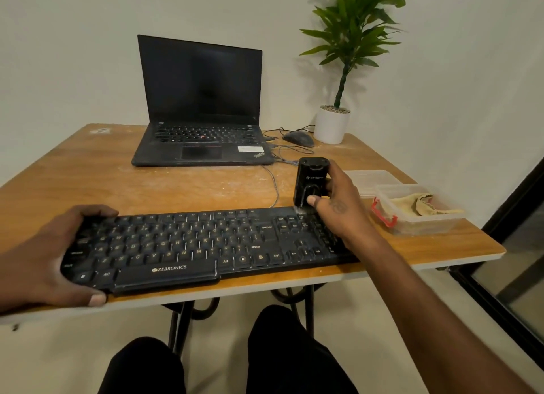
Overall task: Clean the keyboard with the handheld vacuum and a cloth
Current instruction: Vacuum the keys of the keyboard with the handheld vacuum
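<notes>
A black Zebronics keyboard (206, 243) lies along the front edge of the wooden table (147, 184). My left hand (50, 258) grips the keyboard's left end, fingers over the top edge and thumb at the front. My right hand (338, 205) holds a small black handheld vacuum (310, 181) upright, its lower end on the keyboard's top right corner, thumb on its front. A yellowish cloth (418, 205) lies in a clear plastic box (412, 226) to the right.
An open black laptop (200, 105) stands at the back, with a wired mouse (298, 138) and cables beside it. A potted plant (332, 125) is at the back right corner. The box's lid (368, 178) lies behind it. My knees are under the table.
</notes>
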Demonstrator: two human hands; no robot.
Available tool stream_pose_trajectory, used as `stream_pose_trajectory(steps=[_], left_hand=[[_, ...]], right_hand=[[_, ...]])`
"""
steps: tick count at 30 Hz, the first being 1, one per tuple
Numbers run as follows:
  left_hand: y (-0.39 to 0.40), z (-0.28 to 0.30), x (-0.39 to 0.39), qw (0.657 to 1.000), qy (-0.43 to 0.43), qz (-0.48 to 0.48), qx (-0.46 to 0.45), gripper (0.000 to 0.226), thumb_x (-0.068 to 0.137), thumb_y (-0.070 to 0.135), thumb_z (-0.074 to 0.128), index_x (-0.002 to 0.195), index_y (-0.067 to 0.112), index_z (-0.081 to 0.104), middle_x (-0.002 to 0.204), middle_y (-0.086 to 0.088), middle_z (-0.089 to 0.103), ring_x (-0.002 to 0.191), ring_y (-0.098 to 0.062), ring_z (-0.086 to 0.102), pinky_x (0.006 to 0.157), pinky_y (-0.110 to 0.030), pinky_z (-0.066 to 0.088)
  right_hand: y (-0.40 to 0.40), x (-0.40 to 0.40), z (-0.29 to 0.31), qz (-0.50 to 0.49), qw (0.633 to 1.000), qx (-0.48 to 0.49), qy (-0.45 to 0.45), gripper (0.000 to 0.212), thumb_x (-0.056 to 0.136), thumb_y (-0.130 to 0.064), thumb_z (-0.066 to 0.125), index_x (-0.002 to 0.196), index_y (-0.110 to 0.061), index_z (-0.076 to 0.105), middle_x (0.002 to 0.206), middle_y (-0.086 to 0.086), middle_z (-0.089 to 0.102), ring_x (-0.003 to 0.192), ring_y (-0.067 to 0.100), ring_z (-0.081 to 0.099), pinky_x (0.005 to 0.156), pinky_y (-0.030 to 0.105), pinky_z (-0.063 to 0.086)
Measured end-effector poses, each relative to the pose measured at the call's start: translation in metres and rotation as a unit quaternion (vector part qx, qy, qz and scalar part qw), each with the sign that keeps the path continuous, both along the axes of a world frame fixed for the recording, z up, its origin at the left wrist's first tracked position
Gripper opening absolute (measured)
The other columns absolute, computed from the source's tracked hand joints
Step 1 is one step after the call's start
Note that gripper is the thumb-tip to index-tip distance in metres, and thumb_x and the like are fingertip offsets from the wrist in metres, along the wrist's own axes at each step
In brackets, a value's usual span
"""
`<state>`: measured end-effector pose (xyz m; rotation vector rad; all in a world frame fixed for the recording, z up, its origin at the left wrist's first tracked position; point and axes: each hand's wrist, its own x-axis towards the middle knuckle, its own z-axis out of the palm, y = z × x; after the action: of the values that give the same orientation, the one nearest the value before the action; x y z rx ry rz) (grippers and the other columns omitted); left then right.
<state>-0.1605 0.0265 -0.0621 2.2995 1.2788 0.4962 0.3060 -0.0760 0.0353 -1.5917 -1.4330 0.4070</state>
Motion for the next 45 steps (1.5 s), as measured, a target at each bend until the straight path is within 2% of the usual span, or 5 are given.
stream_pose_trajectory(steps=[13, 21, 28, 39, 45], left_hand=[[-0.022, 0.035, 0.013, 0.995, -0.088, -0.031, -0.032, 0.129, 0.026, 0.075, 0.097, 0.14, 0.054, 0.04, 0.133, 0.011, 0.057, 0.118, -0.016, 0.061, 0.098, -0.048, 0.051], [-0.03, 0.041, 0.017, 0.995, -0.074, -0.033, -0.051, 0.124, 0.031, 0.075, 0.097, 0.137, 0.06, 0.035, 0.133, 0.024, 0.049, 0.12, 0.0, 0.055, 0.102, -0.042, 0.051], [-0.033, 0.043, 0.019, 0.996, -0.06, -0.032, -0.059, 0.128, 0.035, 0.076, 0.095, 0.143, 0.055, 0.029, 0.132, 0.03, 0.044, 0.121, 0.003, 0.051, 0.105, -0.041, 0.05], [-0.035, 0.049, 0.019, 0.996, -0.058, -0.039, -0.063, 0.124, 0.037, 0.073, 0.097, 0.14, 0.053, 0.03, 0.133, 0.025, 0.045, 0.122, -0.002, 0.054, 0.103, -0.039, 0.051], [-0.041, 0.05, 0.021, 0.996, -0.06, -0.035, -0.06, 0.124, 0.042, 0.071, 0.097, 0.142, 0.052, 0.027, 0.133, 0.025, 0.045, 0.12, 0.002, 0.052, 0.101, -0.034, 0.051]], right_hand=[[-0.062, -0.018, -0.006, 0.017, 0.999, -0.006, 0.027, 0.064, 0.089, 0.009, 0.064, 0.111, -0.05, 0.052, 0.1, -0.029, 0.068, 0.098, -0.014, 0.062, 0.079, 0.021, 0.048], [0.006, -0.036, 0.003, 0.012, 1.0, 0.0, -0.028, 0.054, 0.087, 0.001, 0.066, 0.13, -0.029, 0.05, 0.101, -0.022, 0.059, 0.095, -0.002, 0.057, 0.079, 0.032, 0.048], [-0.054, -0.044, -0.004, 0.05, 0.997, -0.022, 0.053, 0.066, 0.089, 0.005, 0.066, 0.11, -0.056, 0.054, 0.109, -0.019, 0.069, 0.107, 0.001, 0.063, 0.089, 0.036, 0.052], [0.007, -0.074, 0.003, 0.061, 0.998, -0.008, 0.016, 0.058, 0.087, 0.005, 0.063, 0.129, -0.033, 0.05, 0.107, -0.02, 0.062, 0.105, 0.006, 0.062, 0.089, 0.038, 0.055], [0.004, -0.087, 0.002, 0.067, 0.998, -0.003, 0.004, 0.059, 0.089, 0.004, 0.063, 0.124, -0.041, 0.047, 0.101, -0.029, 0.056, 0.1, -0.003, 0.058, 0.076, 0.022, 0.045]])
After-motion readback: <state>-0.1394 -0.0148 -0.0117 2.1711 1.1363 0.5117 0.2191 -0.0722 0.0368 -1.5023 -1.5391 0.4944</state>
